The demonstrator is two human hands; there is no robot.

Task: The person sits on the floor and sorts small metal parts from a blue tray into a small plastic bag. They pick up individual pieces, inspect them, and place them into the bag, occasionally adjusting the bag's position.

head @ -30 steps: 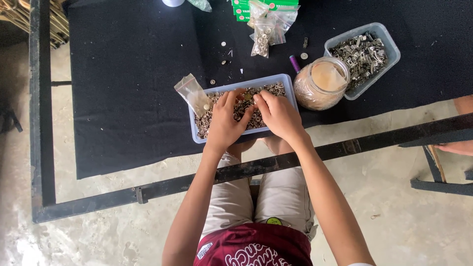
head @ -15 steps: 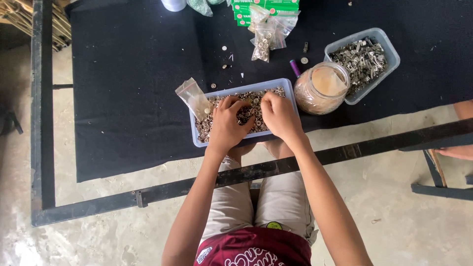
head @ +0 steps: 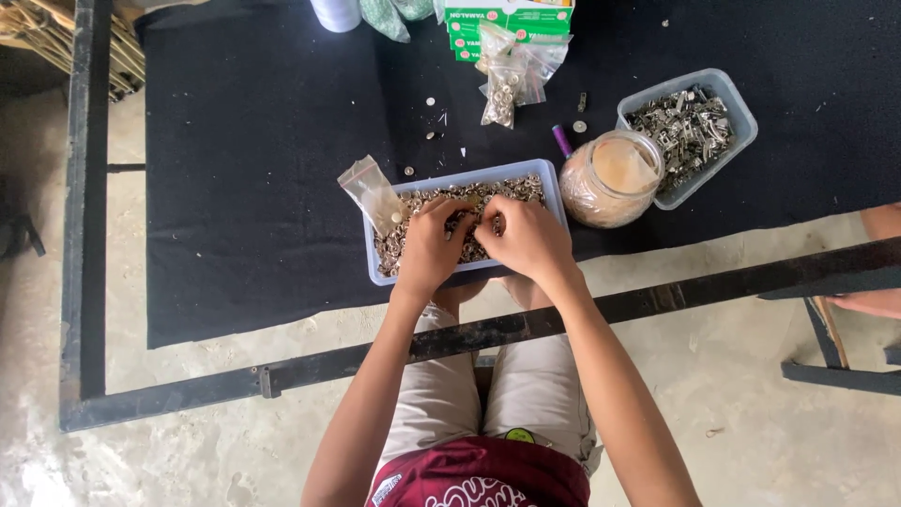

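- Where the black counter (head: 235, 188) meets its near edge, a pale blue tray (head: 556, 192) holds a heap of small metal fasteners (head: 418, 246).
- Both hands rest in the heap: the left hand (head: 430, 246) and right hand (head: 527, 239) have fingers curled, seemingly pinching pieces; the exact grip cannot be told.
- The fasteners look light, stiff and slippery, best pinched singly at the rim.
- A plastic jar (head: 612, 178) stands just beside the tray.

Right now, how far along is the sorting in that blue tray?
Done: little shows as finished; a few loose pieces lie on the black mat, and a small bag holds some. In hand: left hand and right hand both work in the blue tray, fingers bent over small metal pieces. Left: the tray looks nearly full, so most remains.
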